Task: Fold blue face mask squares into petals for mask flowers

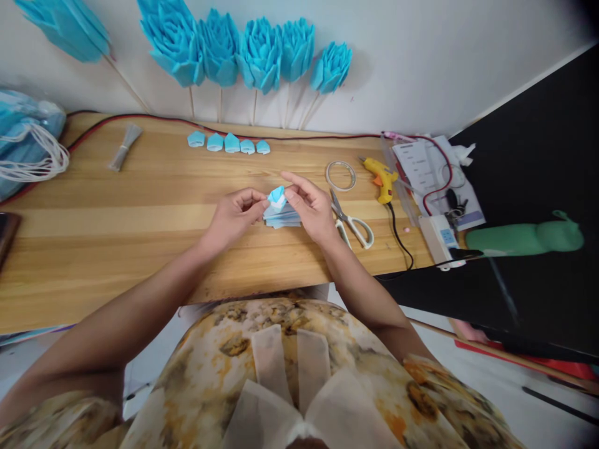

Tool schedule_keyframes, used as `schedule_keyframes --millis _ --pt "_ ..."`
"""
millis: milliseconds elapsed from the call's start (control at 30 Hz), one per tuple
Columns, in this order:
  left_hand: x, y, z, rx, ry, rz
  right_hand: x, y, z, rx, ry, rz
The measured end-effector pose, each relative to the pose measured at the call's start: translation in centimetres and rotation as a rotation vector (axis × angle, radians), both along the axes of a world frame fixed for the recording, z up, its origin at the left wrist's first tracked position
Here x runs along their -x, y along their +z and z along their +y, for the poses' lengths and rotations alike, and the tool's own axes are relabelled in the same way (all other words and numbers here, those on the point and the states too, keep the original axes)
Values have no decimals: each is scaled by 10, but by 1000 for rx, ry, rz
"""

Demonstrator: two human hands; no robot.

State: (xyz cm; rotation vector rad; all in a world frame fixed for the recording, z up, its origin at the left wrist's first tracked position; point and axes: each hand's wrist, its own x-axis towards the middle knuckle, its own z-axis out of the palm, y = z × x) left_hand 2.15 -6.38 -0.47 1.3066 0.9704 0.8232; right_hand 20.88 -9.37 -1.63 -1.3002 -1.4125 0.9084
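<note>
Between my two hands is a small folded blue-and-white piece of sheet material (277, 197). My left hand (236, 215) pinches its left side between thumb and forefinger. On the other side, my right hand (309, 202) grips it with thumb and fingertips, one finger stretched out above. Just below it lies a stack of pale blue sheets (282, 217), partly covered by the hands. Beyond them, several folded blue petals (231, 143) stand in a row on the wooden table (154, 206).
Scissors (353, 224), a tape roll (341, 176) and a yellow glue gun (381, 179) lie to the right. Several blue flowers on sticks (261, 55) lean at the wall. A power strip (441, 240) and green bottle (524, 239) are far right; a bagged blue bundle (30, 137) is left.
</note>
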Motion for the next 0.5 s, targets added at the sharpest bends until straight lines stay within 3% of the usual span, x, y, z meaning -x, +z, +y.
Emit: schedule_keyframes --millis 200,367,500 --pt "5 0 3 211 -35 -244 0 4 4 -20 12 40" --pt "8 8 2 348 -253 -310 3 18 8 105 178 63" --pt "8 10 0 408 -317 -318 4 29 5 193 326 184"
